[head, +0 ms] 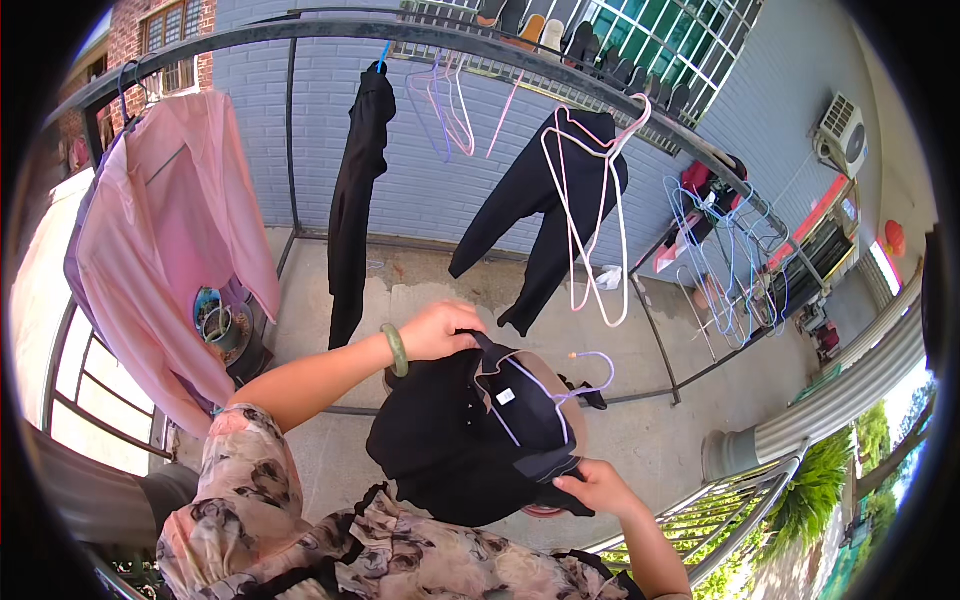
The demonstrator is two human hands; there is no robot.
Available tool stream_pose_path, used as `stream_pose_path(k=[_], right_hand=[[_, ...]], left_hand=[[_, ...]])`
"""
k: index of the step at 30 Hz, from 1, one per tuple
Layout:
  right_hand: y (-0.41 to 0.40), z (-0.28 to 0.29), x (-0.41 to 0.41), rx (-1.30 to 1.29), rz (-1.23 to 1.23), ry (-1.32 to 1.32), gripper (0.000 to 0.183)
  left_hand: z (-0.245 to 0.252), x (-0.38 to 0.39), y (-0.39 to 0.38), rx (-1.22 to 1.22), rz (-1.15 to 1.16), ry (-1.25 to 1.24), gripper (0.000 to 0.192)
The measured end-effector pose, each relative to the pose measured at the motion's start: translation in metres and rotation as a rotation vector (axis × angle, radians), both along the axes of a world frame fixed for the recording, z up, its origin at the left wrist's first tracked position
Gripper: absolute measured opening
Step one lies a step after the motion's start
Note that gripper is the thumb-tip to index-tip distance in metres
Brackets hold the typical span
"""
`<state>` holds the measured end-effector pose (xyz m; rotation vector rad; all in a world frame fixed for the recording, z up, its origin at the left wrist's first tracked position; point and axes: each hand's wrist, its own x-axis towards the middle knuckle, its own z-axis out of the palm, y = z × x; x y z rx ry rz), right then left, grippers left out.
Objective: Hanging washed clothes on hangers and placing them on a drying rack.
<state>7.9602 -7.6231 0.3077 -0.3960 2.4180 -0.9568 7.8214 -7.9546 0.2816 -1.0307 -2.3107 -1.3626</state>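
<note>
A black collared garment (442,435) is stretched between both hands in front of me. My left hand (442,330), with a green bangle at the wrist, pinches the collar at its upper left. At the lower right, my right hand (600,486) grips the garment's edge between thumb and fingers. Inside the neck opening sits a pale purple hanger (559,401), its hook sticking out to the right. A small white tag shows on the inner cloth. The lower part of the garment bunches against my floral clothing.
A metal drying rack (450,34) spans overhead. From it hang a pink shirt (172,202), black trousers (555,202), a narrow black garment (361,195), white and pink hangers (619,247) and several blue hangers (720,255). Potted plants (221,330) stand at left; a railing (720,495) runs at right.
</note>
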Motion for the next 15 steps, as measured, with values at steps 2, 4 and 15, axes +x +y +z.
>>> stream_pose_path(k=[2, 4, 15], right_hand=[[-0.042, -0.023, -0.005, -0.375, -0.013, 0.027, 0.023], [-0.082, -0.034, -0.030, -0.652, -0.205, -0.120, 0.016], [-0.164, -0.018, -0.291, -0.609, -0.379, 0.266, 0.013]], left_hand=[[-0.020, -0.018, -0.020, -0.261, 0.128, 0.154, 0.022], [-0.035, -0.018, -0.033, -0.366, 0.431, 0.084, 0.029], [-0.177, 0.179, -0.110, -0.216, 0.712, -0.647, 0.035]])
